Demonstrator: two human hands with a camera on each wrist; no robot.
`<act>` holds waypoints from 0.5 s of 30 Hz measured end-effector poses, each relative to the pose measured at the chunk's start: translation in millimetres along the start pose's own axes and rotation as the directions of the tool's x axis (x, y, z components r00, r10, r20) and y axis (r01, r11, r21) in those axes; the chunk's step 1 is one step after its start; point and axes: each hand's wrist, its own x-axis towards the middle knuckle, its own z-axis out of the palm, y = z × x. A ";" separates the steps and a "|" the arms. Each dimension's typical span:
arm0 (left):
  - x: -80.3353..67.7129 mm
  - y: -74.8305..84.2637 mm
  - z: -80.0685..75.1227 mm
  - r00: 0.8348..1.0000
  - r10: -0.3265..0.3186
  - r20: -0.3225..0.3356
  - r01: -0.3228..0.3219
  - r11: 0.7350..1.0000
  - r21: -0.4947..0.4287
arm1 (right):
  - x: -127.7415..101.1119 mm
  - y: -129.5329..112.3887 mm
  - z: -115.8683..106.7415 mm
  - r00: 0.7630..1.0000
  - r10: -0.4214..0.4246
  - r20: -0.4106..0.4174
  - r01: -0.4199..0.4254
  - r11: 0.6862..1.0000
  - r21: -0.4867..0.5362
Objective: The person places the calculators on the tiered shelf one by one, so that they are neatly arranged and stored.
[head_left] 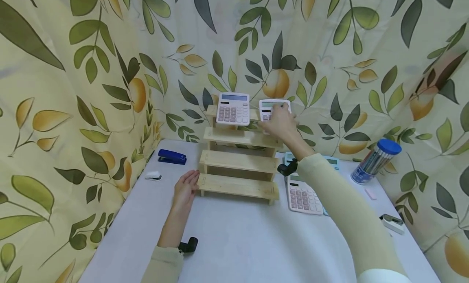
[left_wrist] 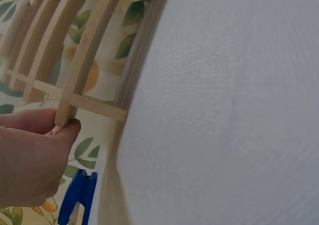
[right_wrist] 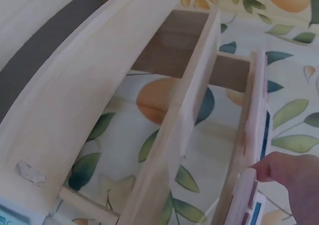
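A stepped wooden rack (head_left: 239,161) stands on the table. At its left side my left hand (head_left: 186,187) pinches the end of the lowest shelf; the left wrist view shows the thumb and fingers (left_wrist: 70,130) at that shelf end. A white calculator with pinkish keys (head_left: 233,110) leans on the top shelf at the left. My right hand (head_left: 280,122) grips a second white calculator (head_left: 275,102) at the right end of the top shelf, covering much of its keypad. In the right wrist view this calculator (right_wrist: 241,197) sits against the top shelf's edge, beside the first one (right_wrist: 256,105).
Right of the rack lie a pink-keyed calculator (head_left: 302,197) and blue ones (head_left: 333,163), partly under my right sleeve. Further right are a blue-lidded tub of pencils (head_left: 375,161), a pink eraser (head_left: 371,193) and a white-and-dark gadget (head_left: 393,224). A blue stapler (head_left: 172,156) and small white stapler-like item (head_left: 153,176) lie left.
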 end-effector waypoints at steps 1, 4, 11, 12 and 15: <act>0.4 0.3 -0.1 1.000 0.007 -0.001 -0.007 1.000 -0.005 | 2.1 -2.1 1.3 1.000 0.000 -0.002 0.000 1.000 -0.002; 1.3 1.0 -0.9 1.000 0.022 0.000 -0.022 1.000 -0.014 | 8.3 -6.7 5.3 1.000 0.006 -0.004 -0.006 1.000 -0.014; 0.8 -0.5 -1.1 1.000 0.014 0.001 -0.014 1.000 -0.005 | 18.6 -10.5 10.1 1.000 0.030 0.002 -0.030 0.999 -0.025; 0.4 -0.6 -1.0 1.000 0.016 0.002 -0.016 1.000 -0.006 | 19.6 -11.0 10.3 1.000 0.031 0.002 -0.031 0.999 -0.022; -0.2 -0.4 -0.5 1.000 0.026 0.010 -0.026 1.000 -0.002 | 21.6 -13.8 9.5 0.999 0.035 0.009 -0.035 0.999 -0.016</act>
